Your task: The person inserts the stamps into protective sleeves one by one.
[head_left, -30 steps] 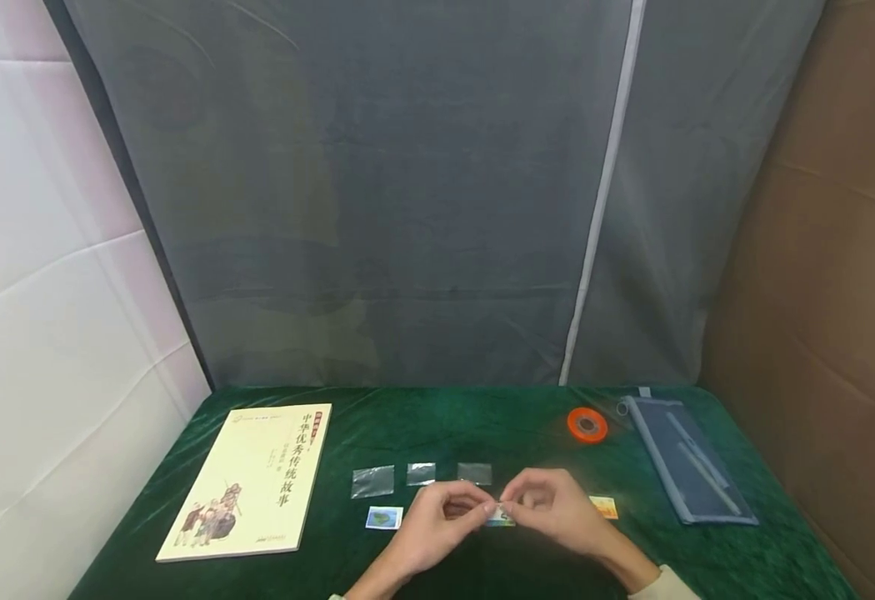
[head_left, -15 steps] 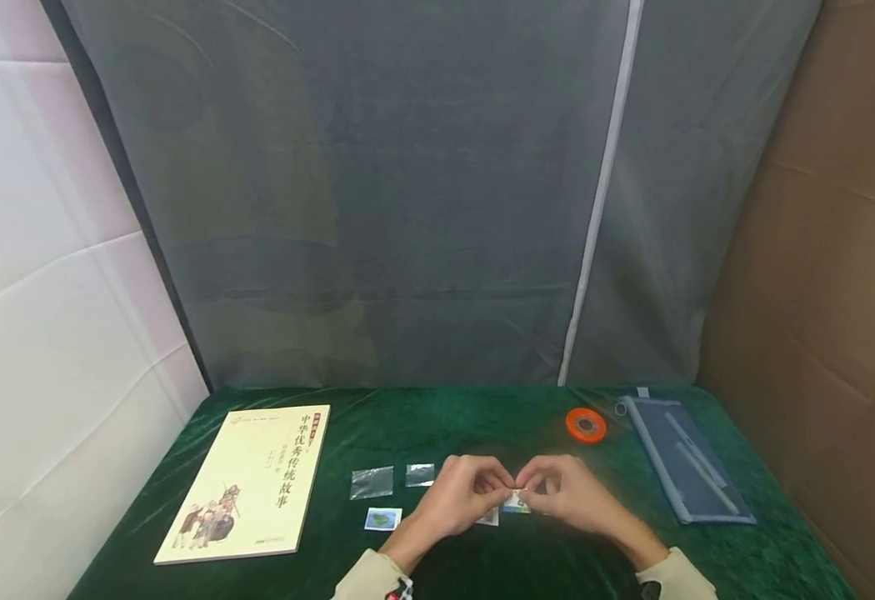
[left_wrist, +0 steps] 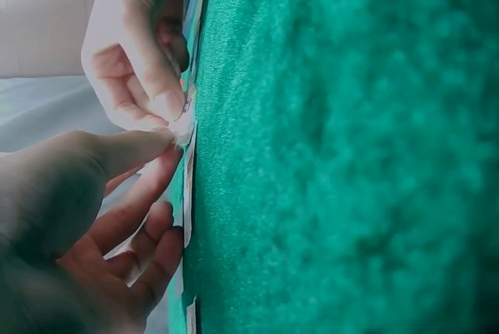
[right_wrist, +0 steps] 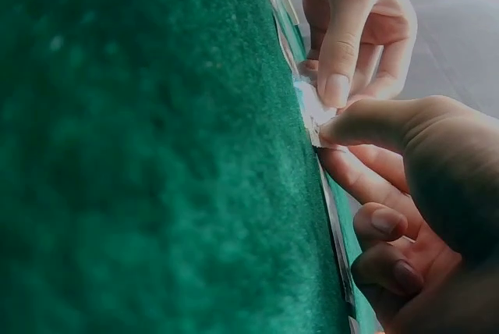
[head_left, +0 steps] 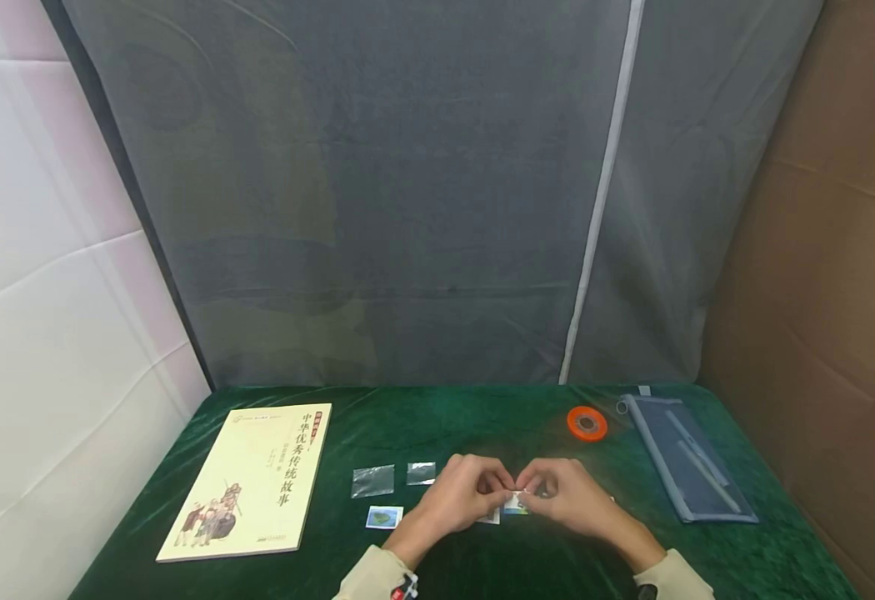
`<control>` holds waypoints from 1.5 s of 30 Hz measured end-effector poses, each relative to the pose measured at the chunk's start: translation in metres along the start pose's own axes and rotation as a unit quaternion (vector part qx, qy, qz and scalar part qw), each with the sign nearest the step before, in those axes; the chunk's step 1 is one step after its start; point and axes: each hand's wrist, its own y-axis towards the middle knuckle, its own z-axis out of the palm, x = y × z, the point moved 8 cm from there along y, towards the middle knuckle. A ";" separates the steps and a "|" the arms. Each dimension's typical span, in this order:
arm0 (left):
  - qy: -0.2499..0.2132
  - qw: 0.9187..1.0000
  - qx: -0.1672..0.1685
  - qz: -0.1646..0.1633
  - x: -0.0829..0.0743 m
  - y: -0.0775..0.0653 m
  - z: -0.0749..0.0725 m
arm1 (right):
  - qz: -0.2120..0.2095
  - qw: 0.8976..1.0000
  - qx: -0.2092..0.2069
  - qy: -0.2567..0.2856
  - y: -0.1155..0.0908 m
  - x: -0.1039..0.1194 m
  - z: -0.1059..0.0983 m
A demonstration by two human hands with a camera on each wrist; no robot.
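Over the near middle of the cloth, my left hand [head_left: 454, 493] and right hand [head_left: 571, 497] meet at their fingertips. Between them they pinch a small colourful stamp [head_left: 515, 503] by its far edge, each with thumb and index finger. In the left wrist view a pale, shiny edge of the stamp [left_wrist: 184, 126] shows between the fingertips, close to the cloth. From the right wrist the stamp [right_wrist: 311, 108] looks glossy, and glare hides its picture. Another stamp [head_left: 490, 517] sticks out from under my left hand. Farther left lies a blue-green stamp [head_left: 384, 517].
Two small clear plastic sleeves [head_left: 373, 481] [head_left: 421, 473] lie beyond the blue-green stamp. A cream book [head_left: 246, 479] is at the left. To the right are an orange tape roll [head_left: 587, 423] and a blue mesh pencil case [head_left: 688, 458] with pens inside, on green cloth [head_left: 445, 417].
Both hands have shifted right and slightly away with the stamp. They now cover the third clear sleeve's spot and nearly all of the orange stamp; the stamp by my left hand has come into view.
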 end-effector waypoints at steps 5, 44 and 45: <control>0.027 1.000 -0.009 0.011 -0.001 0.001 0.002 | -0.014 1.000 -0.004 -0.019 -0.001 0.001 0.000; 0.087 0.994 -0.061 -0.007 0.013 -0.007 -0.028 | -0.047 0.989 -0.069 -0.119 -0.005 0.001 -0.011; 0.083 0.995 -0.063 -0.008 0.014 -0.008 -0.030 | -0.048 0.990 -0.064 -0.114 -0.005 0.001 -0.011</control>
